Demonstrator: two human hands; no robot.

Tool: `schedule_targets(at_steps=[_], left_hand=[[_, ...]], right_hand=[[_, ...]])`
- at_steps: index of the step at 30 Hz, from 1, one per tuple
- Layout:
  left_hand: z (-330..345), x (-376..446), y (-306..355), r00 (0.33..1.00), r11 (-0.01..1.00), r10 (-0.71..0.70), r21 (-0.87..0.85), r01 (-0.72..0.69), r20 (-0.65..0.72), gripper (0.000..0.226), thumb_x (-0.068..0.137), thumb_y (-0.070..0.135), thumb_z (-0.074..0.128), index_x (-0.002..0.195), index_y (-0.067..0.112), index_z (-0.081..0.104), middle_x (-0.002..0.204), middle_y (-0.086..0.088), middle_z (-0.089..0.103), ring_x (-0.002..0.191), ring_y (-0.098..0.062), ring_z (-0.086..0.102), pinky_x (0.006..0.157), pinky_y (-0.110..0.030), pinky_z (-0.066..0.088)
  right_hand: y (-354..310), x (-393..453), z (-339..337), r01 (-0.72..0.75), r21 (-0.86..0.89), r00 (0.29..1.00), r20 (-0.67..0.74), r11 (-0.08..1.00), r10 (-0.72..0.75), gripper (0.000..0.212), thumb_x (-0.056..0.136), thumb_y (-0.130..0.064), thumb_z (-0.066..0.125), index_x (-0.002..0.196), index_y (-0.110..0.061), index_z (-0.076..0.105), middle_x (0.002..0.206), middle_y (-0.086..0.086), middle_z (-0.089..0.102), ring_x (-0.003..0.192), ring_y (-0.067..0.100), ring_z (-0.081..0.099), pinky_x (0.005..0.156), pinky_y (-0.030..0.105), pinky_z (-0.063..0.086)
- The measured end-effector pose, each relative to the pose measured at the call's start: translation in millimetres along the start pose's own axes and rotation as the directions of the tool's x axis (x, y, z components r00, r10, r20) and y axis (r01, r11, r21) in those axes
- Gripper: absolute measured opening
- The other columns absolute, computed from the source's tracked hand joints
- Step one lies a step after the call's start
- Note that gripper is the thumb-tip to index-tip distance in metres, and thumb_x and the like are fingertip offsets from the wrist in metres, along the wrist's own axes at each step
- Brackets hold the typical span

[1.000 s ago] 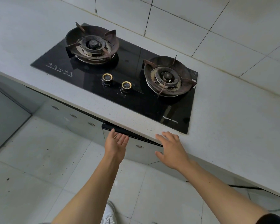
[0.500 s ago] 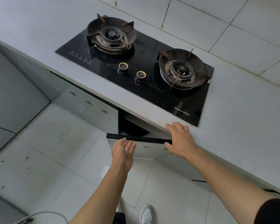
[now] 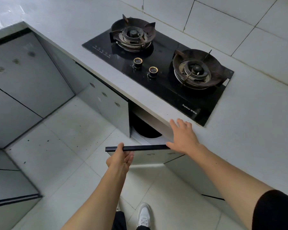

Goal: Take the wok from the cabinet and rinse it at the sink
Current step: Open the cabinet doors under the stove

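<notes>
Under the hob a grey cabinet door [image 3: 150, 159] stands swung out toward me, its black top edge level. My left hand [image 3: 120, 159] grips that top edge near its left end, thumb over the edge. My right hand [image 3: 183, 137] lies flat and spread on the worktop's front edge, just above the door's right end, holding nothing. Inside the open cabinet a dark round shape, the wok [image 3: 144, 127], rests on a pale shelf; only part of it shows below the worktop. No sink is in view.
A black glass gas hob [image 3: 158, 63] with two burners and two knobs sits in the grey worktop [image 3: 256, 123]. Closed cabinet doors [image 3: 106, 100] run to the left, and more units [image 3: 23, 77] line the left side. Pale floor tiles and my white shoe [image 3: 145, 214] lie below.
The cabinet door has swung from nearly closed to wide open, pulled by my left hand, which now grips its top edge. The dark wok inside has come into sight. My right hand stayed on the worktop edge.
</notes>
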State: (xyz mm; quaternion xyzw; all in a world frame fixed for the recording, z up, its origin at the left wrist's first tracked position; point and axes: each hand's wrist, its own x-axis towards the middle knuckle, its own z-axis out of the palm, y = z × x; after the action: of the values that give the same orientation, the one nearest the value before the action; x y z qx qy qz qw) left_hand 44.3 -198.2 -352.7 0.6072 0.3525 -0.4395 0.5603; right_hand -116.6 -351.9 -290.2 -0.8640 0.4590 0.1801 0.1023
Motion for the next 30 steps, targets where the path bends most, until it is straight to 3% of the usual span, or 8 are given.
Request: schedule_targets(at_steps=[3, 5, 8, 12, 15, 18, 21, 30], left_hand=[[-8.0, -2.3, -0.6, 0.98, 0.992, 0.074, 0.112, -0.054, -0.182, 0.086, 0.056, 0.044, 0.091, 0.118, 0.008, 0.044, 0.103, -0.009, 0.053, 0.093, -0.031, 0.056, 0.079, -0.042, 0.048], [-9.1, 0.8, -0.2, 0.869, 0.857, 0.409, 0.445, -0.261, -0.278, 0.099, 0.055, 0.047, 0.089, 0.127, 0.015, 0.031, 0.125, -0.012, 0.041, 0.113, -0.034, 0.044, 0.085, -0.045, 0.04], [-11.4, 11.8, 5.6, 0.649, 0.418, 0.761, 0.778, -0.469, -0.017, 0.083, 0.063, 0.049, 0.08, 0.13, 0.031, 0.035, 0.136, -0.006, 0.033, 0.124, -0.03, 0.035, 0.099, -0.047, 0.032], [-14.2, 25.7, 20.2, 0.641, 0.129, 0.732, 0.876, -0.464, 0.231, 0.024, 0.077, 0.054, 0.069, 0.087, 0.032, 0.065, 0.106, 0.002, 0.059, 0.112, -0.024, 0.043, 0.089, -0.041, 0.029], [-22.0, 28.0, 12.9, 0.392, -0.263, 0.766, 0.805, -0.533, 0.509, 0.028, 0.09, 0.047, 0.055, 0.077, 0.025, 0.065, 0.083, 0.005, 0.057, 0.092, -0.022, 0.05, 0.088, -0.038, 0.027], [-41.3, 31.2, 9.6, 0.193, -0.503, 0.71, 0.679, -0.534, 0.677, 0.026, 0.093, 0.044, 0.053, 0.082, 0.023, 0.063, 0.081, 0.005, 0.054, 0.082, -0.021, 0.051, 0.091, -0.038, 0.031], [-58.2, 35.3, 10.7, 0.125, -0.598, 0.632, 0.583, -0.55, 0.765, 0.017, 0.09, 0.039, 0.058, 0.091, 0.022, 0.061, 0.085, 0.004, 0.055, 0.081, -0.022, 0.051, 0.092, -0.039, 0.036], [-87.9, 15.8, -17.8, 0.199, -0.536, 0.609, 0.584, -0.61, 0.767, 0.018, 0.077, 0.02, 0.071, 0.085, 0.018, 0.056, 0.077, 0.003, 0.052, 0.071, -0.022, 0.042, 0.062, -0.032, 0.043]], right_hand=[[1.5, 2.5, 0.3, 0.019, -0.028, 1.0, 0.0, 0.999, -0.019, 0.093, 0.083, -0.055, 0.061, 0.152, -0.017, 0.011, 0.151, 0.012, 0.022, 0.135, 0.038, 0.022, 0.114, 0.039, 0.027], [2.2, 3.9, 0.1, 0.022, -0.032, 1.0, -0.007, 0.999, -0.023, 0.093, 0.082, -0.058, 0.06, 0.151, -0.018, 0.013, 0.149, 0.011, 0.025, 0.13, 0.037, 0.026, 0.111, 0.038, 0.028], [3.1, 4.2, 0.1, 0.028, -0.027, 0.999, -0.021, 0.999, -0.028, 0.092, 0.082, -0.059, 0.06, 0.151, -0.018, 0.015, 0.148, 0.01, 0.027, 0.128, 0.036, 0.028, 0.109, 0.037, 0.028], [0.5, 3.2, 3.0, 0.045, -0.084, 0.997, -0.056, 0.995, -0.049, 0.092, 0.083, -0.06, 0.058, 0.151, -0.015, 0.015, 0.148, 0.013, 0.028, 0.129, 0.034, 0.03, 0.111, 0.039, 0.025], [0.2, 4.5, 5.8, 0.026, -0.073, 0.998, -0.05, 0.997, -0.03, 0.094, 0.082, -0.061, 0.058, 0.151, -0.016, 0.014, 0.149, 0.014, 0.026, 0.13, 0.037, 0.029, 0.11, 0.04, 0.027], [0.1, 5.8, 5.9, 0.008, -0.063, 0.999, -0.034, 0.998, -0.01, 0.094, 0.082, -0.061, 0.058, 0.152, -0.017, 0.014, 0.151, 0.014, 0.025, 0.134, 0.038, 0.026, 0.111, 0.04, 0.026], [-2.1, 5.1, 5.6, -0.01, -0.054, 1.0, -0.022, 0.998, 0.009, 0.095, 0.082, -0.061, 0.06, 0.153, -0.019, 0.011, 0.153, 0.013, 0.022, 0.137, 0.038, 0.022, 0.113, 0.041, 0.025], [4.6, -3.4, 0.9, -0.002, 0.006, 1.0, 0.0, 1.0, 0.002, 0.095, 0.082, -0.057, 0.062, 0.154, -0.027, 0.007, 0.16, 0.004, 0.012, 0.143, 0.034, 0.014, 0.105, 0.043, 0.038]])
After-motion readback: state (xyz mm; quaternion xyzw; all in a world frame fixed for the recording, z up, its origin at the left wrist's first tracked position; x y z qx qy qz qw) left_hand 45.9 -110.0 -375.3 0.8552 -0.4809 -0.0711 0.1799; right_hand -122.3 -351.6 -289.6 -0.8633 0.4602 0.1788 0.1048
